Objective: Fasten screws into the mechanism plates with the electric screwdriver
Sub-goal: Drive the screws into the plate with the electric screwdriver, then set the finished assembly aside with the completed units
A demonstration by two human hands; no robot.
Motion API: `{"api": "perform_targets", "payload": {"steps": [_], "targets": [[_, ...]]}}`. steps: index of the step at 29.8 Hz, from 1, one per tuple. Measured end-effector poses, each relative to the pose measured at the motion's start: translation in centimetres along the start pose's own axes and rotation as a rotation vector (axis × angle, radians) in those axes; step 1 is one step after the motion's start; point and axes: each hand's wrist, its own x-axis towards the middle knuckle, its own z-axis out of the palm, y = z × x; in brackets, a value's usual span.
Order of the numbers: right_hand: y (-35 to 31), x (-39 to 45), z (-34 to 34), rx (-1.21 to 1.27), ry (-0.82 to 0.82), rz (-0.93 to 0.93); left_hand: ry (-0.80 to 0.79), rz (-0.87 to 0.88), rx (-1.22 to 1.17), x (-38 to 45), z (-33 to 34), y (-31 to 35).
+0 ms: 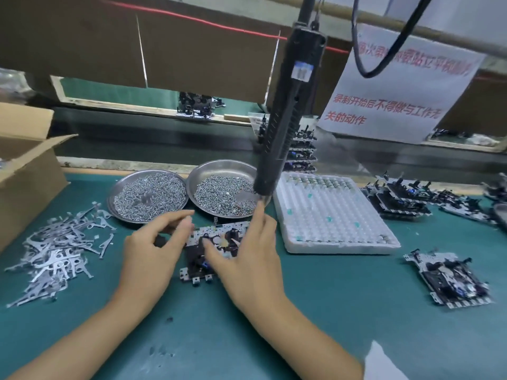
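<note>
The plate (212, 249) lies flat on the green surface (315, 319), near the middle, just near of two steel dishes. Both hands are on or over it. The left hand (153, 256) sits at its left edge with fingers loosely curled; thumb and forefinger are close together near the plate's far-left corner, but blur hides whether they pinch anything. The right hand (247, 256) lies over the plate's right side, fingers spread and fairly straight, the forefinger pointing up and far toward the tip of the screwdriver (285, 111); whether it touches the tip I cannot tell.

The screwdriver hangs tilted from above, its black body running down to just over the right dish (219, 171), no hand around it. That dish holds screws (216, 193) with a bare patch at its right. The left dish (123, 185), touching or just beside it, holds a fuller heap of screws.

Right of the dishes stands a white foam tray (334, 215) with rows of pockets. A loose pile of thin metal levers (57, 250) lies at the left, near an open carton (24, 165). Another plate (450, 278) lies well apart at the right, and more plates (400, 196) sit stacked at the far right. A further stack (301, 149) stands behind the screwdriver. A white sign (392, 86) with red writing hangs at the far right
</note>
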Motion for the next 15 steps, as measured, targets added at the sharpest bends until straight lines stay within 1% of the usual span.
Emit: {"api": "perform_targets", "payload": {"steps": [3, 6, 9, 15], "targets": [[-1.5, 0.0, 1.3, -0.087, -0.09, -0.011, 0.081, -0.015, -0.053, 0.6, -0.3, -0.2], [-1.6, 0.2, 1.9, -0.199, -0.166, 0.003, 0.113, 0.005, -0.075, 0.5, -0.5, -0.5], [-1.7, 0.5, 2.1, -0.192, -0.144, -0.001, 0.117, 0.028, -0.059, 0.4, -0.5, -0.6], [-1.5, -1.3, 0.6, -0.153, -0.191, -0.075, 0.112, 0.052, -0.08, 0.2, -0.7, -1.0]]}}
